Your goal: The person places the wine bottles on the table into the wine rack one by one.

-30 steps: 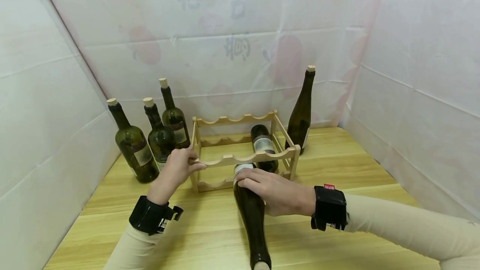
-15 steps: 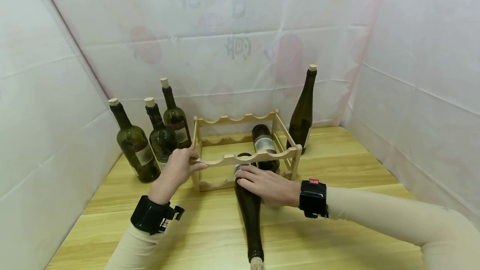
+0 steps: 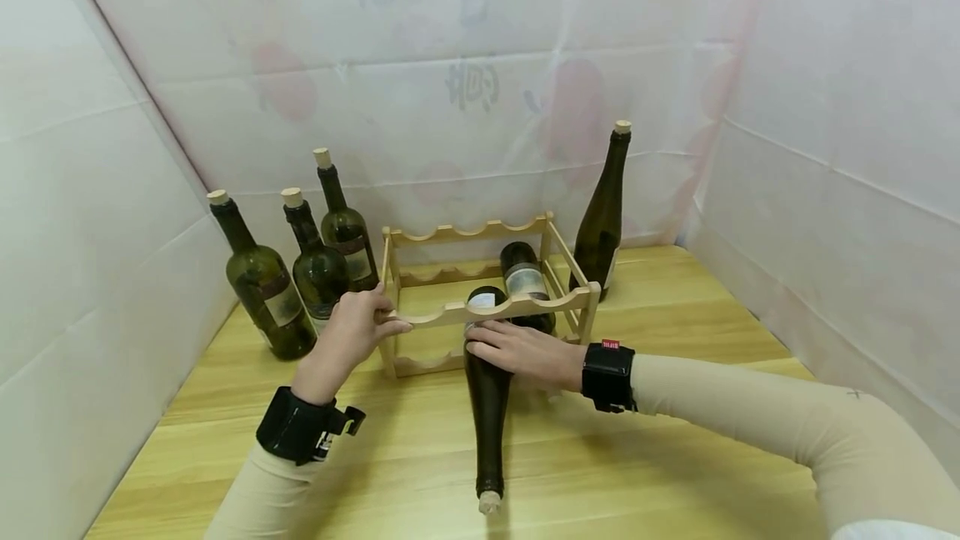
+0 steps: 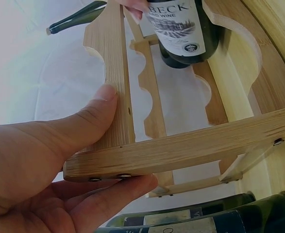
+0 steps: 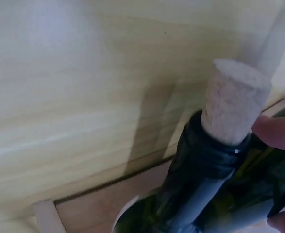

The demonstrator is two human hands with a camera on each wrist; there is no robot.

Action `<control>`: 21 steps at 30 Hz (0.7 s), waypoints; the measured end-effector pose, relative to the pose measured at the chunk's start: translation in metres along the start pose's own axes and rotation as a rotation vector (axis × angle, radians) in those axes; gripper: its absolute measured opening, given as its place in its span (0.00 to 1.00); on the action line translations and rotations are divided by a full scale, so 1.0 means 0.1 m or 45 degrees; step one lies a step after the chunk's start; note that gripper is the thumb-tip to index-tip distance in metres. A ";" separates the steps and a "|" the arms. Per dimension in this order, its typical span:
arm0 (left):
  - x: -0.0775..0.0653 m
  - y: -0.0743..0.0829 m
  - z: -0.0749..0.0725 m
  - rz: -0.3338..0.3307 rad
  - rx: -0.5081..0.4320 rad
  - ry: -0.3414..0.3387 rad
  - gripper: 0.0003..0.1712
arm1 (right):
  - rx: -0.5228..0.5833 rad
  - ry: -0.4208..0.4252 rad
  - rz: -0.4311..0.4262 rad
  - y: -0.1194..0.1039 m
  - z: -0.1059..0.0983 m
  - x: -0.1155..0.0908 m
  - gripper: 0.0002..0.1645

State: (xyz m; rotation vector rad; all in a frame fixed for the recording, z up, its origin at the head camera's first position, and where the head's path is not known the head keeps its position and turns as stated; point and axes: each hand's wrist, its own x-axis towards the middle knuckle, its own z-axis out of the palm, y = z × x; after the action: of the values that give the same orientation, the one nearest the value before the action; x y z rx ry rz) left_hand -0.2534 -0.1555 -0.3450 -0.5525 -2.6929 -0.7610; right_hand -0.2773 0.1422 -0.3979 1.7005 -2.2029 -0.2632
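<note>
My left hand [image 3: 348, 336] grips the near left corner of a wooden wine rack [image 3: 442, 317]. In the left wrist view, its thumb lies against one rail and its fingers are below the adjoining rail [image 4: 191, 145]. With curled fingers, my right hand [image 3: 528, 354] holds a dark green wine bottle [image 3: 487, 415] around its body. The bottle's labelled base [image 4: 178, 29] is inside the rack beneath the upper front rail, and its corked neck points toward me. Just right of it, another wine bottle [image 3: 525, 277] lies in the rack. A cork [image 5: 234, 104] fills the right wrist view's foreground.
Three corked bottles stand upright left of the rack, the nearest a green bottle [image 3: 273, 298]. One slim bottle [image 3: 600, 227] stands behind the rack's right end. Pale cloth walls [image 3: 420, 132] enclose the wooden table [image 3: 637, 473] at the back and sides.
My right hand has pushed the held bottle away from me, so its base sits deeper in the rack. Its neck has swung a little left. My left hand stays on the rack corner.
</note>
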 end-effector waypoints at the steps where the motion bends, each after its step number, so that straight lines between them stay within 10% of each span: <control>1: 0.00 0.00 0.00 -0.006 -0.001 -0.007 0.09 | 0.005 -0.019 -0.003 0.01 0.00 0.00 0.42; 21: 0.00 0.01 0.01 -0.027 -0.008 -0.020 0.08 | 0.218 -0.114 0.105 0.06 -0.07 -0.06 0.42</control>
State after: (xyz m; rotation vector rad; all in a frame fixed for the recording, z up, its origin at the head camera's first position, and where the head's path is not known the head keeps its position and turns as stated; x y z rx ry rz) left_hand -0.2534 -0.1546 -0.3451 -0.5341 -2.7161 -0.7746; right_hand -0.2787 0.1498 -0.3907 1.7094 -2.4158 -0.1356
